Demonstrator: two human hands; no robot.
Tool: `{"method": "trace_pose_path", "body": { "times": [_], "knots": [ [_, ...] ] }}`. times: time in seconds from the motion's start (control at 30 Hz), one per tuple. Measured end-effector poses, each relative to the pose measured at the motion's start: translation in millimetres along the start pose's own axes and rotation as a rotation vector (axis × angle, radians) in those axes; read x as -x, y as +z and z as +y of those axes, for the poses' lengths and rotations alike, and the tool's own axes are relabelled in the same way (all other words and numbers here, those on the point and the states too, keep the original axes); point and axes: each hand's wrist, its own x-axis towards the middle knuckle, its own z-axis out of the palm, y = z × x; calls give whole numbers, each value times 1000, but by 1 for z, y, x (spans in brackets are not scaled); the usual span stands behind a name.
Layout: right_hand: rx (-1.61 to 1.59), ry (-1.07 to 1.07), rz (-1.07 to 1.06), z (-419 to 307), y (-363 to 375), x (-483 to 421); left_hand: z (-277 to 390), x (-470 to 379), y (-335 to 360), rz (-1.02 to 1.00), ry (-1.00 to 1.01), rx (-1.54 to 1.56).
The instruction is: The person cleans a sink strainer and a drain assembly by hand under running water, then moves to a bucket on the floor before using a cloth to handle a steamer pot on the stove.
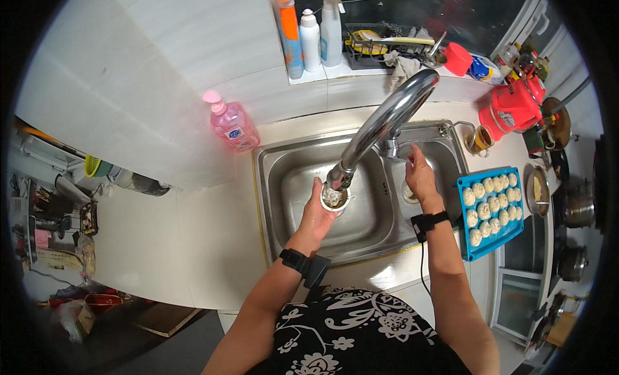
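Observation:
My left hand (314, 218) holds a small white-rimmed cup (335, 201) under the spout of the chrome faucet (375, 126), over the larger basin of the steel double sink (300, 167). Water looks frothy inside the cup. Over the smaller basin, my right hand (420, 174) is at the faucet's lever (400, 158), with fingers partly extended; whether they touch it is hard to tell. Part of the smaller basin's drain (410, 193) shows beside that hand.
Right of the sink, a blue tray (491, 247) bears rows of filled dumplings or buns. Behind it stand a glass mug (479, 142) and a red jug (512, 109). A pink soap pump bottle (237, 128) stands at the sink's back left corner. Bottles and a black rack (360, 60) line the sill.

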Motion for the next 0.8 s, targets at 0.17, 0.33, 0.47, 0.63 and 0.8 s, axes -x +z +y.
{"method": "trace_pose_path", "body": {
  "times": [0.17,0.33,0.47,0.63,0.8],
  "knots": [
    [-187,-402,-11,-67,10,42,-1,2,-6,-5,28,-41],
    [117,-536,-192,-121,33,84,-2,-3,4,-18,25,-72],
    [114,-508,-313,-107,55,87,-3,-14,-4,-12,60,-109],
    [169,-324,-324,-109,54,83,-10,-16,-5,58,27,-140],
    [34,-306,-456,-106,53,80,-4,-17,-6,40,20,-186]
  ]
}}
